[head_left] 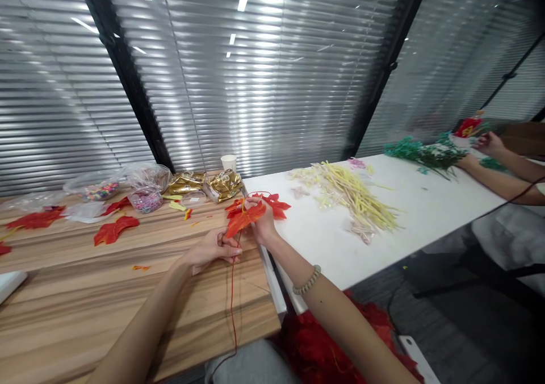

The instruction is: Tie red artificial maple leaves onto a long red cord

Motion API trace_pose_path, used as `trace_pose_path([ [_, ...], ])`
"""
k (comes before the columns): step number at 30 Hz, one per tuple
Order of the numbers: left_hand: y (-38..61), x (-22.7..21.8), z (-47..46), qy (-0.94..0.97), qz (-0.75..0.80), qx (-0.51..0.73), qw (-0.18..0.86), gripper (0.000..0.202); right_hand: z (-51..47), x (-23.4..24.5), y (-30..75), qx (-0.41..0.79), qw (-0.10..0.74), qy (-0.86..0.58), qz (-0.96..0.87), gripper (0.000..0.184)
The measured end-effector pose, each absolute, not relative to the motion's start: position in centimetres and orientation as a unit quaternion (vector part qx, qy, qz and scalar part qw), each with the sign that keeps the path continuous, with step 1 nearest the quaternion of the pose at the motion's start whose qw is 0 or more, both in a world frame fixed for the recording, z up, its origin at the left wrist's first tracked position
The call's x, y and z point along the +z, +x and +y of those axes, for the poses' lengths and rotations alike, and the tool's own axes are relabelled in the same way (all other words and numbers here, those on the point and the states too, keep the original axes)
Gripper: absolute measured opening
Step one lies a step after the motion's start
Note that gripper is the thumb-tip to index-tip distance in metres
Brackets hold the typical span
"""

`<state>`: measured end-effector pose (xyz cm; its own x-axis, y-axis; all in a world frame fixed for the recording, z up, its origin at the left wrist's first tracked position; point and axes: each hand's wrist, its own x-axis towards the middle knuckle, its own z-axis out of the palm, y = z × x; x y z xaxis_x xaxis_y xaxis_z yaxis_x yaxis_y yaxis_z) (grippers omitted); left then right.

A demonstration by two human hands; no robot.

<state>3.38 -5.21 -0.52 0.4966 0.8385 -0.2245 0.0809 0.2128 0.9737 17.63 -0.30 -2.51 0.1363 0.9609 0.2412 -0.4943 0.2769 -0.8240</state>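
Observation:
My right hand (264, 225) is closed on a red-orange artificial maple leaf (244, 220), above the seam between the wooden and white tabletops. More red leaf (279, 207) shows just behind its fingers. Lower and to the left, my left hand (215, 249) pinches a thin red cord (232, 299) between thumb and fingers. From there the cord hangs over the table's front edge towards my lap. How cord and leaf are joined is hidden by the fingers. A beaded bracelet (307, 282) circles my right wrist.
Red leaves (116, 229), a tub of beads (147, 199), gold packets (223, 186) and a paper cup (229, 162) stand left and behind. Yellow strips (353, 193) lie on the white table (417, 219). Another person's hands (489, 145) handle greenery (443, 154) at right. Red material (323, 344) lies below.

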Motion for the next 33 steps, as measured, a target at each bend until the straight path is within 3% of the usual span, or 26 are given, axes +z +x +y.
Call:
trace_pose_path([
  [14, 3.1, -0.4, -5.4, 0.591, 0.352, 0.124, 0.715, 0.029, 0.1, -2.5, 17.8, 0.544, 0.714, -0.263, -0.355, 0.016],
  [33, 2.4, 0.0, -6.0, 0.609, 0.287, 0.005, 0.739, 0.03, 0.5, -3.0, 18.0, 0.568, 0.696, -0.287, -0.333, 0.02],
])
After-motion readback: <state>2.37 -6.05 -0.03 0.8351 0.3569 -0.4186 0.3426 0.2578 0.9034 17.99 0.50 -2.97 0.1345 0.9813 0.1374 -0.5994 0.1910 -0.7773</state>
